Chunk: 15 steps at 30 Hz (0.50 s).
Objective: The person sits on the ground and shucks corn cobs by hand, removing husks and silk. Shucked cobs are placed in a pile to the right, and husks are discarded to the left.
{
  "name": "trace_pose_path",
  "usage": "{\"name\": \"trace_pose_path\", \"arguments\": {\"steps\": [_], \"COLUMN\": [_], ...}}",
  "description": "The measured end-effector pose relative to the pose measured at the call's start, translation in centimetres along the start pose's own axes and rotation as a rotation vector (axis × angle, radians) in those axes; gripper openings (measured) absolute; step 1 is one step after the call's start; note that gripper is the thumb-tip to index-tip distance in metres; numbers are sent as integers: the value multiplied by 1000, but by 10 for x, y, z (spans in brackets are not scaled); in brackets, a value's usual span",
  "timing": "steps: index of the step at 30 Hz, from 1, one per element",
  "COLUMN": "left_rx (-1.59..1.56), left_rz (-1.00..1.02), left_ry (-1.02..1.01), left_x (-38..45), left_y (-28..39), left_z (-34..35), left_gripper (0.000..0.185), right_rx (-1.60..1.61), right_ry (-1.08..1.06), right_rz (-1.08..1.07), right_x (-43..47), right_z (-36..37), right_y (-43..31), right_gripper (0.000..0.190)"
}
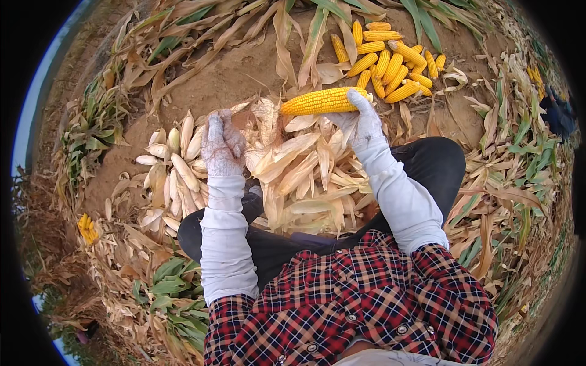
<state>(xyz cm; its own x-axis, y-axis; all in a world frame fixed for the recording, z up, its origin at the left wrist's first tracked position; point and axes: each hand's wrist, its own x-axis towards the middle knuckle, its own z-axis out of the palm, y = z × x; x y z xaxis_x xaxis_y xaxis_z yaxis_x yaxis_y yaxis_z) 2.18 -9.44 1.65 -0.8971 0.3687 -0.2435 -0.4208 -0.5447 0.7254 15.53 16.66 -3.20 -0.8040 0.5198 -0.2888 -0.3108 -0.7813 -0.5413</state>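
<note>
A bare yellow ear of corn [320, 101] lies across my right hand [359, 116], its thumb over the thick stem end and its fingers beneath. The tapered tip points left. My left hand [224, 142], in a white knit glove, is raised with curled fingers. Brown corn silk clings to it, and a dry husk strip [240, 108] shows at its fingertips; the inside of the grasp is hidden. Between both hands and my folded legs is a heap of loose pale husks [297, 169]. Left of it lies a pile of unshucked ears [183, 171].
Husked yellow ears [389, 64] form a pile on the bare soil [233, 64] at the upper right. Dry stalks and leaves [183, 45] ring the area. A smaller pile of yellow cobs [87, 228] lies far left. Someone in dark clothing [558, 114] is partly visible at the right rim.
</note>
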Motion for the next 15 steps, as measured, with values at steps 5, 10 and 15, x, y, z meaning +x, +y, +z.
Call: {"name": "trace_pose_path", "arguments": {"steps": [5, 10, 15], "left_rx": [106, 1051, 1679], "left_rz": [-55, -365, -43], "left_ry": [112, -248, -450], "left_x": [7, -8, -17], "left_y": [-22, -54, -63], "left_z": [-29, -13, -2], "left_gripper": [18, 30, 58], "right_rx": [339, 253, 637], "right_ry": [209, 386, 171], "right_rz": [191, 163, -286], "right_x": [5, 9, 45], "right_z": [-17, -32, -60], "right_y": [17, 21, -36], "right_gripper": [57, 58, 80]}}
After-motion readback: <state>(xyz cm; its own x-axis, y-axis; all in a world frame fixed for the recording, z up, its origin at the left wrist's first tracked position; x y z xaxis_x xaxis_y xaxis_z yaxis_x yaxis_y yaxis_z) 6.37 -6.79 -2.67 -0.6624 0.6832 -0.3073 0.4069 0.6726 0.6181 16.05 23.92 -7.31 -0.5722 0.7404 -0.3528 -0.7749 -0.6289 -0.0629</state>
